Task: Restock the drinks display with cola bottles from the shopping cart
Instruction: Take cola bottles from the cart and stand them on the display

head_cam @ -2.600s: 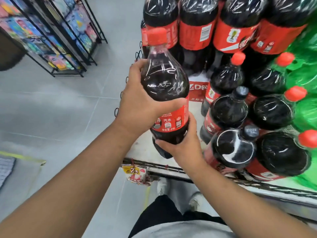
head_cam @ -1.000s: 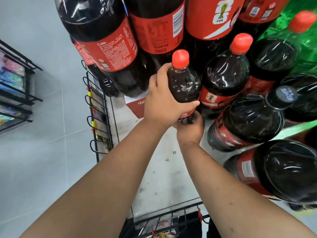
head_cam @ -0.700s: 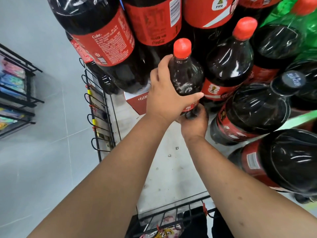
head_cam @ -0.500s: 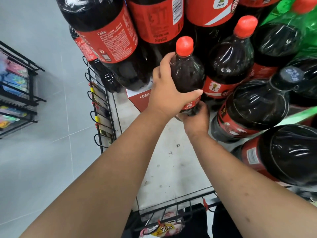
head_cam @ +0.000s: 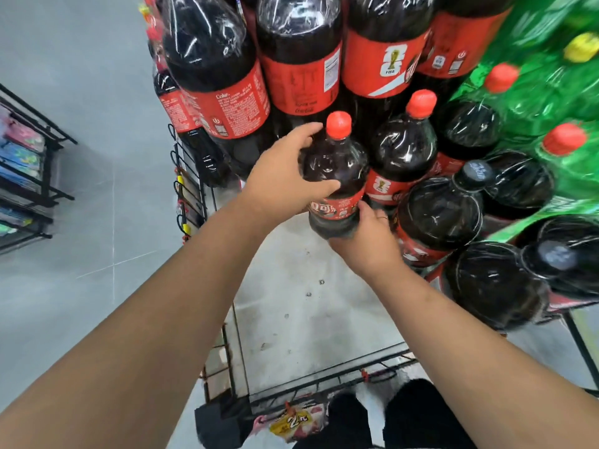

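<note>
A large cola bottle (head_cam: 337,170) with a red cap and red label stands upright at the back of the display's white shelf (head_cam: 311,319). My left hand (head_cam: 282,176) wraps around its upper body from the left. My right hand (head_cam: 366,241) cups its base from the right. Beside it on the right stands another red-capped cola bottle (head_cam: 405,150), nearly touching. Several more cola bottles fill the shelf to the right, and shrink-wrapped cola packs (head_cam: 291,59) are stacked above and behind.
Green soda bottles (head_cam: 551,92) fill the upper right. A black wire rail with hooks (head_cam: 191,196) edges the shelf on the left and a wire rail (head_cam: 324,384) with a yellow price tag (head_cam: 295,422) runs along its front. A black rack (head_cam: 29,176) stands far left on the grey floor.
Both hands carried the bottle from in front of the display onto the shelf and set it beside the other red-capped bottle. In the last half second the bottle barely shifted.
</note>
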Demonstrator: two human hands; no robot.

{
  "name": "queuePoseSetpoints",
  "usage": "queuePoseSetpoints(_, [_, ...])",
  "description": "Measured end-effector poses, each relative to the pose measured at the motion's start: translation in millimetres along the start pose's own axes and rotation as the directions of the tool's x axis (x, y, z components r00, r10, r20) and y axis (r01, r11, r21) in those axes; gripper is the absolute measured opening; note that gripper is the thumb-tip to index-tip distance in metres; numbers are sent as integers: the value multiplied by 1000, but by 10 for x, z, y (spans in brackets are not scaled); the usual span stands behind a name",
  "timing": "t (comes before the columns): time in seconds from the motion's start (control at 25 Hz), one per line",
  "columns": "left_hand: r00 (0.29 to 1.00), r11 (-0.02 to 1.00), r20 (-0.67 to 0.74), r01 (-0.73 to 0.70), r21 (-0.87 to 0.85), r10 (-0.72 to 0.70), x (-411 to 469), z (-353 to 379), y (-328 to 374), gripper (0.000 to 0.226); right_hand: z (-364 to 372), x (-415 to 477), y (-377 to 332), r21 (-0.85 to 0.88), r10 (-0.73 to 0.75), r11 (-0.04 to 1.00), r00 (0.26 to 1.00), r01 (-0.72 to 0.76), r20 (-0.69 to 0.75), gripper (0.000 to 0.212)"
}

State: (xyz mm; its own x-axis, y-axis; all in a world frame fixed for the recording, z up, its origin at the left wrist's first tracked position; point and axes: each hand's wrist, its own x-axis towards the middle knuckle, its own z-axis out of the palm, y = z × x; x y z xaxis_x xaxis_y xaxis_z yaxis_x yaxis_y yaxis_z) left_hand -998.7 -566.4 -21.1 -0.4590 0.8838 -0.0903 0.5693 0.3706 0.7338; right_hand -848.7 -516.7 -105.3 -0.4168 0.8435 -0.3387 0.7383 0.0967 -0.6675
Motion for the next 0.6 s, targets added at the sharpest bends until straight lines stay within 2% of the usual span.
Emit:
queuePoseSetpoints(0.16, [995,984,4,-96,148,96,-172,-235,159,79,-357,-267,-249,-144,-130,980,991,135,41,70])
queuePoseSetpoints(0.32, [989,973,3,-147,179,149,-379,-425,385,72,-757,-545,-468,-251,-217,937,968,242,123,73])
queuePoseSetpoints(0.48, [980,940,42,-198,277,194,-608,-488,661,76,-1309,-843,-671,-306,-307,895,946,325,106,79])
queuePoseSetpoints(0.6, [976,903,85,-219,370,202,-713,-555,952,88,-1809,-1018,-711,-477,-387,791,917,383,95,95])
